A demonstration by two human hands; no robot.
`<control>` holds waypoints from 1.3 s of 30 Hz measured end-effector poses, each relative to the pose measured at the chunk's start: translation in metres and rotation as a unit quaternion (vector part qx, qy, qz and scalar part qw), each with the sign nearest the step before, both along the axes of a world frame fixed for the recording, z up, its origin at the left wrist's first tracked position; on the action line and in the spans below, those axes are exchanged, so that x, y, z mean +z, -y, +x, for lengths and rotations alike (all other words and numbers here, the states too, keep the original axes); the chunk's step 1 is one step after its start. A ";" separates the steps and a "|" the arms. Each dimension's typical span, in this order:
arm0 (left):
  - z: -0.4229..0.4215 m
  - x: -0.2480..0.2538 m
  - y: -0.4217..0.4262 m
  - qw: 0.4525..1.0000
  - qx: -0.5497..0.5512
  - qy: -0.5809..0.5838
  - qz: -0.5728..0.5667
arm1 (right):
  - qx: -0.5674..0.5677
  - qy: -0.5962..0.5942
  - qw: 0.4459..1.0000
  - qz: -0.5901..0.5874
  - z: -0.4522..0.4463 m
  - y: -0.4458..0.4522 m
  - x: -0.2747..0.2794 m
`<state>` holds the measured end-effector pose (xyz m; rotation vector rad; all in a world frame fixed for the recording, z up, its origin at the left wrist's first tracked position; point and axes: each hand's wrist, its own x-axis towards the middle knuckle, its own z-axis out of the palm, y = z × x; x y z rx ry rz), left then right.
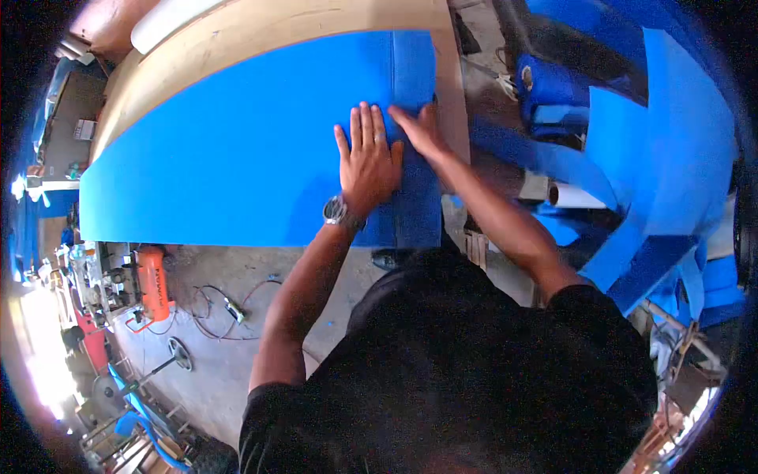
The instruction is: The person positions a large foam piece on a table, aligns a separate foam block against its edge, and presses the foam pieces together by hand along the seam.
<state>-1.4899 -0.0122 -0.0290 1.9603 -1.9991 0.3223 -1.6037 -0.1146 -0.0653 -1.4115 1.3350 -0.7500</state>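
A large blue sheet (221, 158) with a curved far edge lies flat on a pale wooden table. Along its right side runs a darker blue strip (414, 67), with a straight line where it meets the brighter part. My left hand (369, 166), a metal watch on its wrist, rests palm down on the sheet just left of that line, fingers stretched forward. Over the dark strip, near its right edge, is my right hand (426, 134); its thumb is stretched toward the line, while its other fingers show only in part.
Bare wood of the table (189, 51) shows beyond the curve. Blue sheets and offcuts (687, 134) are heaped at right, near a blue roll (545, 83) and a white roll (576, 196). An orange tank (154, 280) and a hose (209, 304) are on the floor at left.
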 end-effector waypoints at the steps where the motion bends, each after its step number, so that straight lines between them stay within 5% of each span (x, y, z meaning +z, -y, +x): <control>1: 0.004 0.004 0.005 1.000 -0.002 -0.003 0.005 | 0.028 0.035 0.999 0.013 -0.005 0.008 0.004; 5: 0.002 0.006 0.003 0.998 -0.005 -0.024 0.049 | 0.112 0.128 0.982 0.081 -0.031 0.010 0.000; 9: 0.007 0.015 0.042 0.998 0.037 -0.041 0.034 | -0.106 0.171 0.979 -0.014 -0.023 0.045 -0.006; 12: 0.015 0.008 0.048 0.998 0.041 -0.026 0.051 | -0.049 0.050 0.997 0.018 0.015 0.061 -0.042; 15: 0.018 0.007 0.059 0.997 0.035 -0.009 0.072 | -0.034 0.180 0.974 -0.132 0.018 0.049 -0.002; 19: 0.013 0.016 0.078 0.995 0.081 -0.028 0.060 | -0.076 0.253 0.963 0.059 -0.015 0.071 -0.001; 25: 0.024 0.008 0.143 0.998 0.046 0.013 0.031 | -0.064 0.295 0.953 -0.038 0.036 0.123 -0.012; 29: 0.020 0.014 0.140 0.997 0.052 -0.013 0.054 | 0.000 0.275 0.957 0.097 0.007 0.129 -0.001; 37: 0.030 0.019 0.157 0.991 0.065 -0.070 0.089 | -0.025 0.360 0.923 0.133 0.008 0.123 -0.002; 39: 0.031 0.017 0.154 0.992 0.061 -0.077 0.078 | 0.014 0.502 0.837 0.217 -0.007 0.122 0.017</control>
